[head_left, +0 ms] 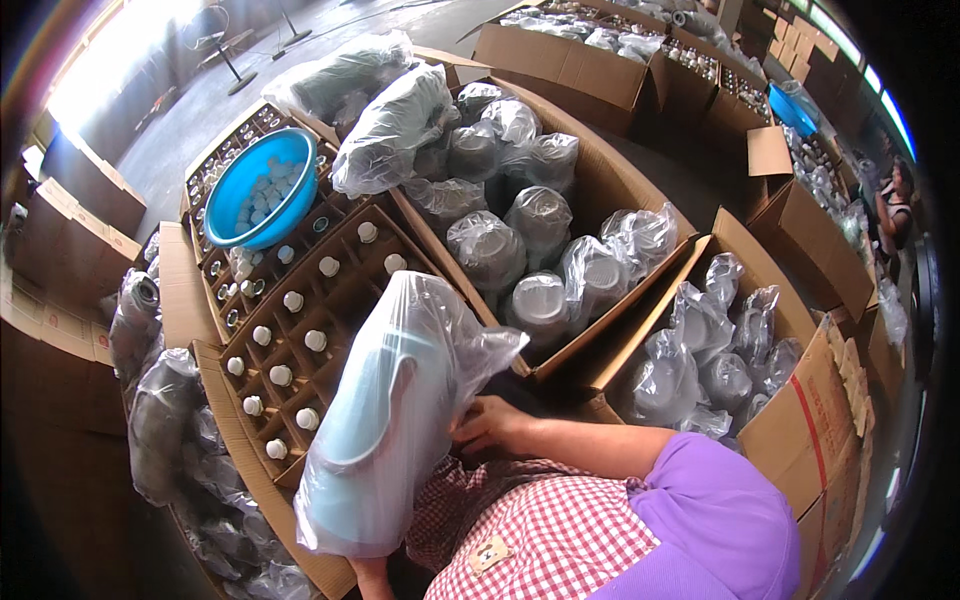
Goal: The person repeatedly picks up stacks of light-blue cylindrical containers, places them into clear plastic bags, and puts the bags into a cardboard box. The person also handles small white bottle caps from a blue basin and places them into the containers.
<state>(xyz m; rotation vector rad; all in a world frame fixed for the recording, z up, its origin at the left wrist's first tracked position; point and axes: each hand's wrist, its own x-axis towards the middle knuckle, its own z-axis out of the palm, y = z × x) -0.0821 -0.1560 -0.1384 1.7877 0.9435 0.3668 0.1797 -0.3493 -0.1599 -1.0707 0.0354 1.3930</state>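
Note:
A light-blue thermos jug [365, 405] with a curved handle stands tilted in front of me, inside a clear plastic bag [440, 310]. My left hand [372, 578] holds it from below at the lower edge; its fingers are mostly hidden by the jug. Bent and partly hidden, the fingers of my right hand [490, 425] close on the bagged jug's right side, below the loose corner of the bag. Just beyond the jug, a divided carton [345, 270] contains several bottle-like pieces with white caps [315, 341], upright in its compartments.
A blue basin [222, 205] of small white pieces rests on another divided carton. Open cartons [640, 185] of bagged flasks [540, 300] stand ahead and at right [735, 380]. More bagged flasks [165, 420] lie at left. A person [893, 205] is at far right.

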